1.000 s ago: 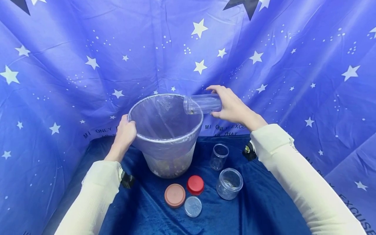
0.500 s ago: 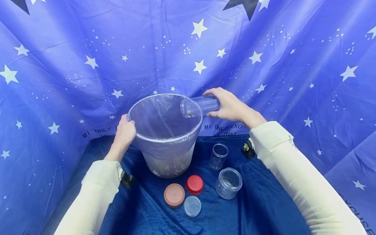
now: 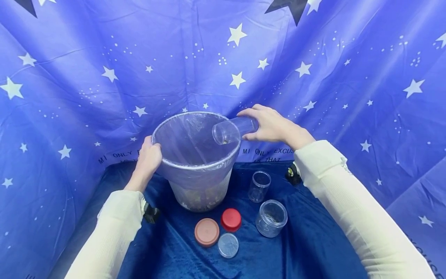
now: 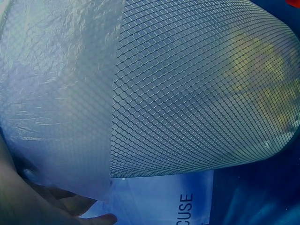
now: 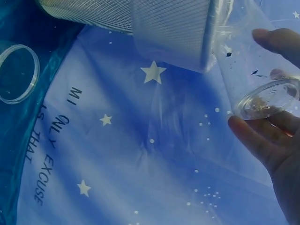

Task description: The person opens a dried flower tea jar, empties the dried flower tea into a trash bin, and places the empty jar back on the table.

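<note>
At the left rim of a mesh wastebasket (image 3: 200, 193), my left hand (image 3: 149, 159) grips the edge over its clear plastic liner (image 3: 195, 164). The left wrist view shows the liner folded down outside the mesh (image 4: 173, 84), with blurred yellowish contents low inside. My right hand (image 3: 273, 126) holds a clear jar (image 3: 231, 130) by its base end, fingers and thumb around it. The jar is tilted, its open mouth lower than its base and over the wastebasket's right rim. Small dark bits cling inside the jar (image 5: 239, 61), seen in the right wrist view.
Right of the wastebasket, two uncapped clear jars stand on the dark blue cloth: a narrow jar (image 3: 259, 186) and a wider jar (image 3: 271, 220). In front lie an orange-pink lid (image 3: 207, 231), a red lid (image 3: 231, 219) and a greyish lid (image 3: 228, 245). A starry curtain (image 3: 195, 58) hangs behind.
My right hand has moved slightly left, tipping the jar from nearly level to mouth-down, farther over the wastebasket. The left hand and the wastebasket have stayed in place.
</note>
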Available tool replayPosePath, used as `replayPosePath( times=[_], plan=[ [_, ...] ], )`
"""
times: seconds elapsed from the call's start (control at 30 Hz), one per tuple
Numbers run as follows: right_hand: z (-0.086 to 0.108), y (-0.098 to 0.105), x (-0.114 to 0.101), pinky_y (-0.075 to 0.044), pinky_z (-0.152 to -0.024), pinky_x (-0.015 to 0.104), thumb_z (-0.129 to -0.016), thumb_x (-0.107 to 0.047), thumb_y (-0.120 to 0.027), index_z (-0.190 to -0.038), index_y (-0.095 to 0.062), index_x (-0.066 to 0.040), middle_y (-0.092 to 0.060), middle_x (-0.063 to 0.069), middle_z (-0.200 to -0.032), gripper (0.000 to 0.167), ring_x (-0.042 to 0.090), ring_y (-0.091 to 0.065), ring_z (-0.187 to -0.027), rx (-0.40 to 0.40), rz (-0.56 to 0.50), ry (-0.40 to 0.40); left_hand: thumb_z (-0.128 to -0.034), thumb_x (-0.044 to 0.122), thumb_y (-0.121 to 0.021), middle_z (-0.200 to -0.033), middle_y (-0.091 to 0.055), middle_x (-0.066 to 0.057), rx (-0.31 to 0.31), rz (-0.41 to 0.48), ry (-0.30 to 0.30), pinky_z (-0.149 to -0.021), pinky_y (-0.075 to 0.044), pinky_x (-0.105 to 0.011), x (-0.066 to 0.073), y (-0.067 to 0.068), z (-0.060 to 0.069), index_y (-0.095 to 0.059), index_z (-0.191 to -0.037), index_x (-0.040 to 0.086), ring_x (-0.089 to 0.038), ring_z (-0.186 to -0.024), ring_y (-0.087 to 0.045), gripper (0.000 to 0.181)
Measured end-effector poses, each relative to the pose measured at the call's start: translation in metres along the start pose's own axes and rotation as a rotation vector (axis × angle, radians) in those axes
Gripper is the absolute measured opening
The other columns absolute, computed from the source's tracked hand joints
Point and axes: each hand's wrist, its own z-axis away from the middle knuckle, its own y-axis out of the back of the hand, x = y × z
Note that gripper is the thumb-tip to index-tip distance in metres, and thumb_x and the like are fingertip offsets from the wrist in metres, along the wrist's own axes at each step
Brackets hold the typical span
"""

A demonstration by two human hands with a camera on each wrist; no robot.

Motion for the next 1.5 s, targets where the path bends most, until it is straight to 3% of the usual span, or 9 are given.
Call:
replayPosePath(
  times=[0.37, 0.53, 0.73, 0.87, 1.0, 1.17, 1.3, 1.4, 1.5],
  plan=[
    [-0.009, 0.015, -0.021, -0.047, -0.096, 0.057, -0.078, -0.028, -0.078, -0.135, -0.054, -0.022, -0.056, 0.011, -0.126, 0.063, 0.033, -0.054, -0.117, -0.132, 0.138, 0.009, -0.0962, 0.017, -0.028, -0.153, -0.039, -0.02, 0.005, -0.003, 0.013, -0.117, -0.025, -0.058, 0.001, 0.0, 0.0, -0.03, -0.151, 0.004, -0.041, -0.145, -0.032, 0.057],
    [-0.013, 0.019, -0.029, -0.048, -0.094, 0.053, -0.072, -0.013, -0.077, -0.128, -0.053, -0.015, -0.058, 0.01, -0.123, 0.061, 0.034, -0.053, -0.116, -0.137, 0.232, 0.063, -0.0963, 0.017, -0.028, -0.153, -0.039, -0.021, 0.004, -0.001, 0.01, -0.118, -0.024, -0.057, 0.001, -0.001, -0.001, -0.03, -0.151, 0.003, -0.041, -0.145, -0.032, 0.057],
    [-0.012, 0.011, -0.038, -0.052, -0.089, 0.051, -0.068, -0.001, -0.072, -0.14, -0.044, -0.016, -0.049, 0.017, -0.125, 0.079, 0.039, -0.053, -0.109, -0.154, 0.375, 0.131, -0.0964, 0.018, -0.027, -0.153, -0.04, -0.021, 0.003, -0.001, 0.013, -0.118, -0.024, -0.057, 0.0, -0.001, -0.002, -0.029, -0.151, 0.003, -0.041, -0.145, -0.032, 0.057],
    [-0.01, 0.003, -0.041, -0.051, -0.091, 0.051, -0.07, -0.005, -0.078, -0.143, -0.045, -0.025, -0.048, 0.02, -0.127, 0.082, 0.041, -0.054, -0.107, -0.1, 0.503, 0.221, -0.0967, 0.018, -0.028, -0.153, -0.04, -0.021, 0.003, -0.001, 0.016, -0.118, -0.024, -0.057, -0.001, 0.0, -0.002, -0.029, -0.151, 0.004, -0.041, -0.145, -0.032, 0.057],
    [-0.01, -0.004, -0.044, -0.046, -0.098, 0.05, -0.068, -0.004, -0.079, -0.134, -0.053, -0.022, -0.052, 0.021, -0.126, 0.073, 0.04, -0.053, -0.112, 0.01, 0.615, 0.364, -0.097, 0.018, -0.028, -0.153, -0.04, -0.02, 0.003, 0.003, 0.027, -0.118, -0.024, -0.057, 0.0, 0.0, -0.002, -0.029, -0.152, 0.005, -0.04, -0.146, -0.032, 0.057],
    [-0.012, -0.014, -0.042, -0.042, -0.107, 0.049, -0.071, 0.006, -0.072, -0.128, -0.058, -0.021, -0.054, 0.022, -0.13, 0.065, 0.04, -0.052, -0.12, 0.103, 0.693, 0.501, -0.0968, 0.018, -0.028, -0.154, -0.04, -0.02, -0.002, 0.007, 0.028, -0.118, -0.024, -0.057, 0.001, 0.0, -0.002, -0.029, -0.152, 0.005, -0.04, -0.146, -0.032, 0.057],
    [-0.014, -0.023, -0.038, -0.044, -0.103, 0.046, -0.076, 0.009, -0.067, -0.123, -0.06, -0.022, -0.058, 0.02, -0.127, 0.057, 0.037, -0.054, -0.114, 0.203, 0.73, 0.618, -0.0968, 0.019, -0.027, -0.153, -0.04, -0.02, -0.003, 0.011, 0.025, -0.118, -0.025, -0.057, 0.0, 0.0, -0.002, -0.03, -0.151, 0.005, -0.04, -0.145, -0.032, 0.056],
    [-0.015, -0.026, -0.037, -0.044, -0.101, 0.045, -0.077, 0.006, -0.069, -0.122, -0.06, -0.022, -0.059, 0.019, -0.125, 0.054, 0.036, -0.054, -0.111, 0.24, 0.747, 0.657, -0.0967, 0.019, -0.027, -0.152, -0.041, -0.02, -0.001, 0.015, 0.021, -0.117, -0.025, -0.057, 0.0, 0.0, -0.002, -0.031, -0.151, 0.004, -0.041, -0.145, -0.033, 0.056],
    [-0.015, -0.026, -0.038, -0.042, -0.105, 0.046, -0.076, 0.003, -0.072, -0.125, -0.059, -0.021, -0.058, 0.018, -0.127, 0.056, 0.037, -0.054, -0.115, 0.216, 0.774, 0.643, -0.0967, 0.019, -0.027, -0.152, -0.041, -0.02, -0.004, 0.013, 0.021, -0.117, -0.025, -0.058, 0.0, 0.0, -0.003, -0.03, -0.151, 0.004, -0.041, -0.145, -0.033, 0.056]
  ],
)
